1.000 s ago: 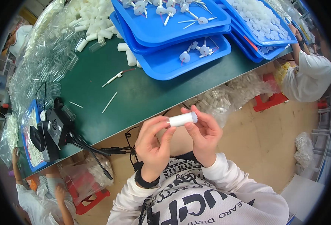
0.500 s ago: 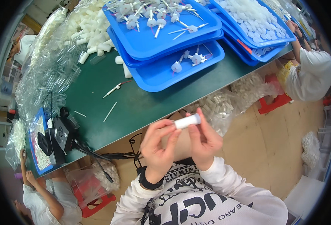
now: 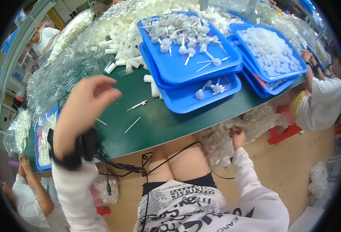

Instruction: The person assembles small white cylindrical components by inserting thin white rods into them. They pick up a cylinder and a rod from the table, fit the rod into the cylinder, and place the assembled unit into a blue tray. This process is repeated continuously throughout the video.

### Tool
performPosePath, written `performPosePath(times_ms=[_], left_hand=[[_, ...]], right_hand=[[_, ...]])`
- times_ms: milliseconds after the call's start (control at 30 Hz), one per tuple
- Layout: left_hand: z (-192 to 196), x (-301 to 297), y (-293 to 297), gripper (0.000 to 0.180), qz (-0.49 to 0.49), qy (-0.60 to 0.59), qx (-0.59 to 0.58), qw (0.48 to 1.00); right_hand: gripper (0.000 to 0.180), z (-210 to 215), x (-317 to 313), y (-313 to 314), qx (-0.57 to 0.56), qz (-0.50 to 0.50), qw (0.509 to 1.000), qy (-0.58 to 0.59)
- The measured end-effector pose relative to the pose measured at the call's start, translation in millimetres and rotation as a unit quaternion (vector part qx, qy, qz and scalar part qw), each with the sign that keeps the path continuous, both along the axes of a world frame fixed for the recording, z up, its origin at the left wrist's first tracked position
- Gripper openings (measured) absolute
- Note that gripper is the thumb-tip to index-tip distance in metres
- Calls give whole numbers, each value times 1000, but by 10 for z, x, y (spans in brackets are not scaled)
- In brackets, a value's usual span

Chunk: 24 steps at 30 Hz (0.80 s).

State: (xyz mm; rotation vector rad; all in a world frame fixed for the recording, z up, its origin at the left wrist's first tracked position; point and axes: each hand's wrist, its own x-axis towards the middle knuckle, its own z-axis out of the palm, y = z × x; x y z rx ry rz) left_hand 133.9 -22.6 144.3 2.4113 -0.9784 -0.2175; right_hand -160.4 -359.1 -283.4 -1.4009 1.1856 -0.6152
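Note:
My left hand (image 3: 86,102) is raised over the left part of the green table. Its bent fingers stand apart from the thumb, with nothing seen between them. Beyond it lies a heap of clear plastic tubes (image 3: 56,81). Low at the table's front edge, my right hand (image 3: 238,136) reaches over a clear plastic bag (image 3: 217,149) of white, tube-like pieces. Its fingers look loosely apart, and no thing shows in them. On the table, a thin white stick (image 3: 132,125) and a slim white part with a red wire (image 3: 141,104) lie to the right of my left hand.
Stacked blue trays (image 3: 201,73) hold white discs with sticks and wires. Another blue tray (image 3: 302,70) is heaped with whitish round pieces. White foam-like cylinders (image 3: 126,48) pile up behind. Black cables (image 3: 120,167) hang at the front edge. Co-workers sit at both sides.
The white tube with the clear end that both hands held is no longer seen in them. My left hand has moved up and left, my right hand rightward to the bag.

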Motion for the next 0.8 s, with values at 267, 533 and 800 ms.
performPosePath(times_ms=[267,533,800], left_hand=[[-933,1401,89,27,152,-121,183,964],[-887,1249,-631,25,46,-284,17,958],[-1093,1164,-936,26,-36,-136,-31,990]], right_hand=[[41,-965,-124,-185,-289,-96,908,287],[23,866,-358,456,-220,6,974,49],[17,2265,203,754,-320,82,935,-126]])
